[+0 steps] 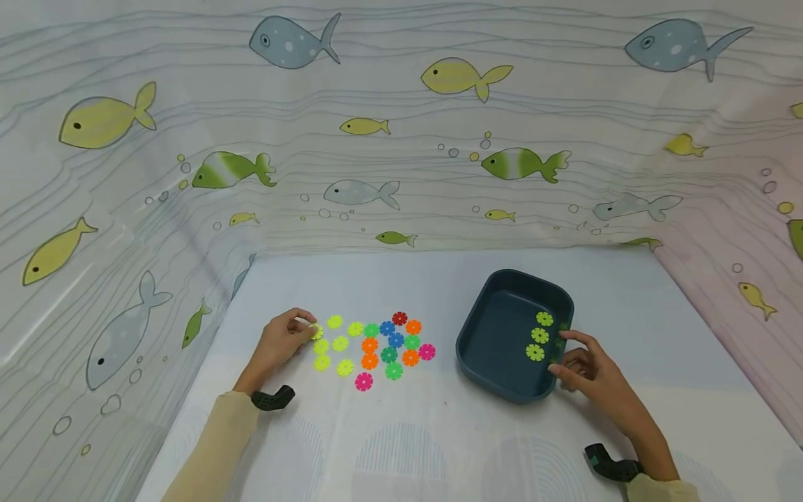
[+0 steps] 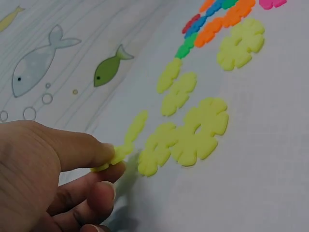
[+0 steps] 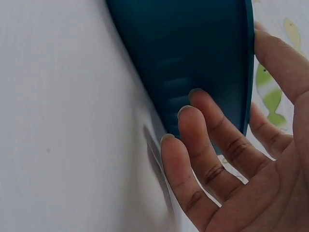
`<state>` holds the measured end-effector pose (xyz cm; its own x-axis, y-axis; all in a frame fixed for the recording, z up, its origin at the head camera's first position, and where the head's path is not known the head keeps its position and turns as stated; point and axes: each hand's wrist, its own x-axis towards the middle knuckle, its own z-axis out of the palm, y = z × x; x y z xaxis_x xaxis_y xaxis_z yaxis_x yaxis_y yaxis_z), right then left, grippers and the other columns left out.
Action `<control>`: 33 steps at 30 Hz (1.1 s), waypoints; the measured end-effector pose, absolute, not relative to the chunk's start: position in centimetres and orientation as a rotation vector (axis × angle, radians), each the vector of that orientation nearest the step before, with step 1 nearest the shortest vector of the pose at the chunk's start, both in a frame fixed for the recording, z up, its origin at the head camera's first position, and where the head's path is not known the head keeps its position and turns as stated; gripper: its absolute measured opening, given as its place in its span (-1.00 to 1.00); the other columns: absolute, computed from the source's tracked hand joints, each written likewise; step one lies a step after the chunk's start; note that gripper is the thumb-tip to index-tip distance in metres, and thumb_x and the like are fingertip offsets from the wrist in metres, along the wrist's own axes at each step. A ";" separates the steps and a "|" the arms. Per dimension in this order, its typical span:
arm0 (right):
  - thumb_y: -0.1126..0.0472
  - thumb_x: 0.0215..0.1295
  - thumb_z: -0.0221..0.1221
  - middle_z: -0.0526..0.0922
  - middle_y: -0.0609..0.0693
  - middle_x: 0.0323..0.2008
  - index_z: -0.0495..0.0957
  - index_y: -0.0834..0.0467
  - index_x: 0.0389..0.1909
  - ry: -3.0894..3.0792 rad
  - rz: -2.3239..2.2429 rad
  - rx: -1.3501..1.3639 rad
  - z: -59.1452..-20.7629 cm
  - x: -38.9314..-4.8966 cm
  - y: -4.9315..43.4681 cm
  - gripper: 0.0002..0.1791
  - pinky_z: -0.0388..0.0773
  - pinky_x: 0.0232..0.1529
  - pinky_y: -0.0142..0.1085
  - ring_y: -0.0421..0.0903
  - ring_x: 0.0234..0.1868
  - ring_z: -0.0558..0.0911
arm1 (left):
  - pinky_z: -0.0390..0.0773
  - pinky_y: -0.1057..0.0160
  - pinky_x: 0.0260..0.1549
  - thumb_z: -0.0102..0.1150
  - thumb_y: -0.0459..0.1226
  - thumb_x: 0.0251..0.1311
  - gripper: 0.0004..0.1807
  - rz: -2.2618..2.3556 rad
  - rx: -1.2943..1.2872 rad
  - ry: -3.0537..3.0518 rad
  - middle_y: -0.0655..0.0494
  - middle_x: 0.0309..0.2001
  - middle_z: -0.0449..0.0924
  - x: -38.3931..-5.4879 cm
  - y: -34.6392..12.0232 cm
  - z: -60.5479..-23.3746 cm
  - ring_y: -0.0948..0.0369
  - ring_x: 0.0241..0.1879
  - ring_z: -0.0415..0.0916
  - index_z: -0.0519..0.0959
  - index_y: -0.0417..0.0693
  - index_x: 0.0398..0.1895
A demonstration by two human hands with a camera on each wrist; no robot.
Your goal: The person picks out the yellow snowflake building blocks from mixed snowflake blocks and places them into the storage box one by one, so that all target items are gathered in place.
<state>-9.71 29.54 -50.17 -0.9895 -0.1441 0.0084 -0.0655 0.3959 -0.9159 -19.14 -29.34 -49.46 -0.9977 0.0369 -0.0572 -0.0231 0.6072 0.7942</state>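
Thumb and index finger of my left hand [image 1: 282,343] pinch a yellow flower-shaped plastic disc [image 2: 119,154] by its edge. Several more yellow discs [image 1: 340,343] lie flat just to the right of that hand; one of them overlaps the held disc in the left wrist view. On the right, my right hand [image 1: 591,371] holds the near right wall of a dark blue rectangular tray [image 1: 498,335], thumb at the rim and the other fingers bent along the outside [image 3: 193,53]. Inside the tray, three yellow discs [image 1: 540,335] lie in a row by the right wall.
Between the yellow discs and the tray lie loose discs in other colours: orange [image 1: 369,345], blue [image 1: 396,340], green [image 1: 393,371], pink [image 1: 364,381] and dark red [image 1: 399,318]. The white table [image 1: 433,432] is bounded at the back and sides by fish-printed sheets [image 1: 439,209].
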 end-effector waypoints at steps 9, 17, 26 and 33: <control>0.13 0.44 0.30 0.63 0.22 -0.11 0.09 0.10 0.54 2.560 -1.680 -0.203 -50.1 -9.8 29.5 -0.21 0.65 -0.31 -0.15 0.08 -0.30 0.69 | 0.56 0.27 -0.44 0.35 -0.12 0.36 -0.72 1.358 0.006 2.775 -0.02 -0.18 0.67 -18.8 -28.3 -48.5 0.10 -0.38 0.54 0.69 -0.09 0.00; 0.14 0.44 0.30 0.63 0.22 -0.11 0.10 0.11 0.53 2.559 -1.692 -0.207 -50.2 -9.8 29.5 -0.21 0.65 -0.31 -0.15 0.08 -0.30 0.70 | 0.55 0.26 -0.35 0.36 -0.12 0.35 -0.67 1.340 0.079 2.786 -0.03 -0.09 0.66 -18.9 -27.0 -48.0 0.09 -0.27 0.51 0.69 -0.08 0.08; 0.14 0.44 0.30 0.63 0.22 -0.12 0.09 0.11 0.53 2.560 -1.689 -0.206 -50.1 -9.7 29.5 -0.21 0.64 -0.31 -0.16 0.08 -0.30 0.69 | 0.40 0.32 -0.46 0.44 -0.10 0.27 -0.66 1.375 0.176 2.742 0.05 -0.17 0.68 -18.6 -25.4 -47.6 0.07 -0.35 0.41 0.70 -0.02 0.04; 0.14 0.44 0.30 0.63 0.22 -0.11 0.09 0.10 0.54 2.558 -1.694 -0.205 -50.1 -9.7 29.5 -0.20 0.64 -0.31 -0.15 0.09 -0.30 0.69 | 0.35 0.32 -0.50 0.45 -0.10 0.26 -0.66 1.365 0.257 2.748 0.08 -0.17 0.69 -18.5 -23.7 -46.9 0.09 -0.39 0.39 0.70 0.00 0.04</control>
